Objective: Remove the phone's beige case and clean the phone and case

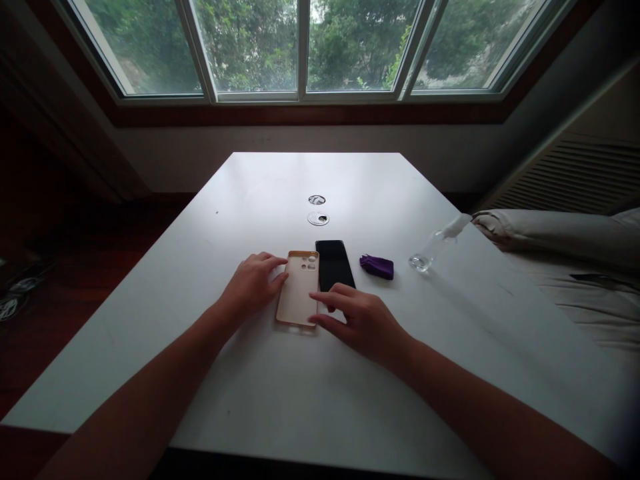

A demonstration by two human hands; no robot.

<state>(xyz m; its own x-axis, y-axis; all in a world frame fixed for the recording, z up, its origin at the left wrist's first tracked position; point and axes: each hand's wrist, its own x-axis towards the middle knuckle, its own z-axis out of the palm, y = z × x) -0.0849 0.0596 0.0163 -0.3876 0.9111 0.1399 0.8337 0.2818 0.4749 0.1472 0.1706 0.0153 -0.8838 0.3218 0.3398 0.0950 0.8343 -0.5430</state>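
Observation:
A beige phone case (299,290) lies flat on the white table (280,400), its camera cut-outs at the far end. My left hand (251,285) rests on its left edge with fingers spread. Right beside the case lies a black phone (334,263), screen dark. My right hand (361,321) touches the case's near right corner and the phone's near end, fingers apart. Neither hand has lifted anything.
A folded purple cloth (377,266) lies right of the phone. A clear spray bottle (439,243) lies tipped on its side further right. Two round cable grommets (317,209) sit mid-table. A bed with a pillow (545,230) borders the table's right side; windows behind.

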